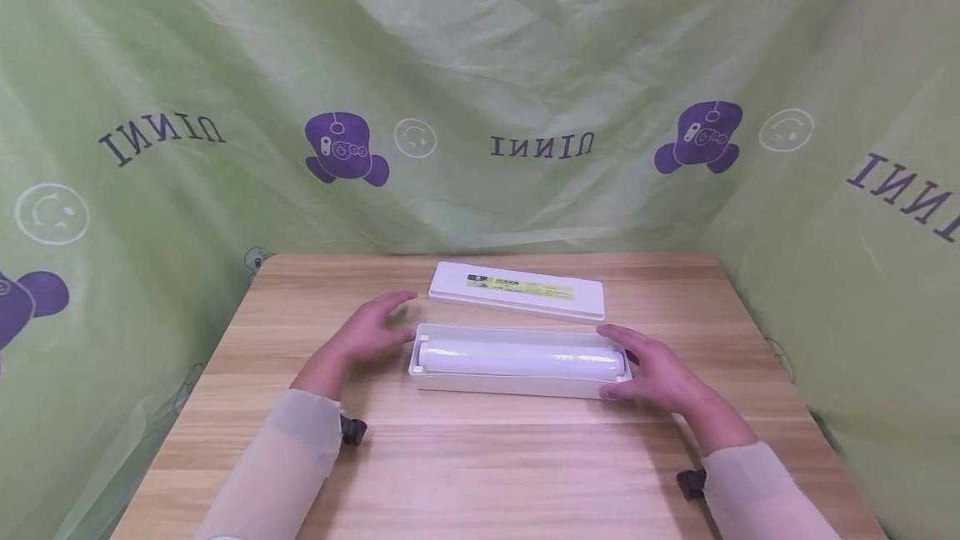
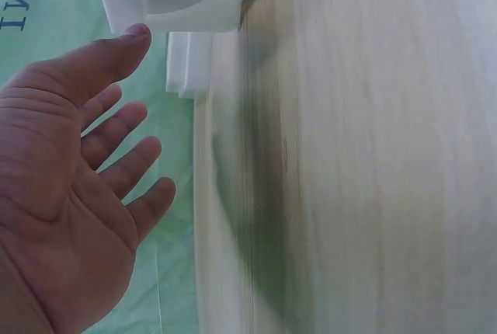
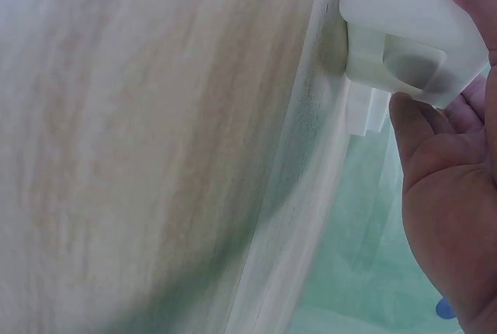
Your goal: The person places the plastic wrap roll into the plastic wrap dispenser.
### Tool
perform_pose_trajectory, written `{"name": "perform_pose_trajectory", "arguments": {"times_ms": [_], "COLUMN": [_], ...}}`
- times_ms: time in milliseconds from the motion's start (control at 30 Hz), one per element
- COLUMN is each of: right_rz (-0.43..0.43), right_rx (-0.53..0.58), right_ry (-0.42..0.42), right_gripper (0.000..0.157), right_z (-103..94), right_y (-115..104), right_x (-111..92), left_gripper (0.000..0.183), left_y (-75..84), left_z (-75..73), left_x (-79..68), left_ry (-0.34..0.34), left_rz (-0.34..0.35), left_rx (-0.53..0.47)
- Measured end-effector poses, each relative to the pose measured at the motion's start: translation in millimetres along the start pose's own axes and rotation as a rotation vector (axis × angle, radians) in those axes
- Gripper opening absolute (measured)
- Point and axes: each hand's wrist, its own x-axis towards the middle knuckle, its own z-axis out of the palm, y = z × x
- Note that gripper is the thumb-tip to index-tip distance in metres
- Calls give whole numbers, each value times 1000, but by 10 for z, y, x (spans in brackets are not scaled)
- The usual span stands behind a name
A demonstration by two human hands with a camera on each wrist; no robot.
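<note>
A long white plastic box (image 1: 510,386) lies on the wooden table (image 1: 487,473), its top uncovered. Inside it is a glossy white roll (image 1: 517,359) that looks like cling film. My right hand (image 1: 660,373) grips the box's right end, thumb at the near corner and fingers at the far one. In the right wrist view that hand (image 3: 450,202) reaches around the box end (image 3: 411,0). At the left end, my left hand (image 1: 367,332) is spread with relaxed fingers. The left wrist view shows its thumb (image 2: 116,54) at the box's edge (image 2: 124,0); contact is hard to tell.
Behind the box lies a white lid (image 1: 517,290) with a yellow-green label. Green printed cloth (image 1: 465,40) hangs around the table's back and sides. Dark wrist cameras (image 1: 352,430) sit at both cuffs.
</note>
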Motion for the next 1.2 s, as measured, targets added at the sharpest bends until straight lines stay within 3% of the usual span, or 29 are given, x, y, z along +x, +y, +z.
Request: {"name": "perform_pose_trajectory", "arguments": {"times_ms": [433, 1000, 1200], "right_rz": [-3, 20, 14], "right_rx": [12, 13, 7], "right_ry": [-1, -3, -5], "right_gripper": [99, 100, 100], "right_z": [12, -6, -2], "right_y": [-5, -1, -3], "right_x": [-1, -8, -15], "left_gripper": [78, 83, 85], "left_y": [-63, -15, -19], "left_z": [-67, -66, -66], "left_x": [218, 464, 551], "left_ry": [-5, -3, -17], "left_rz": [27, 56, 33], "left_rx": [7, -13, -31]}}
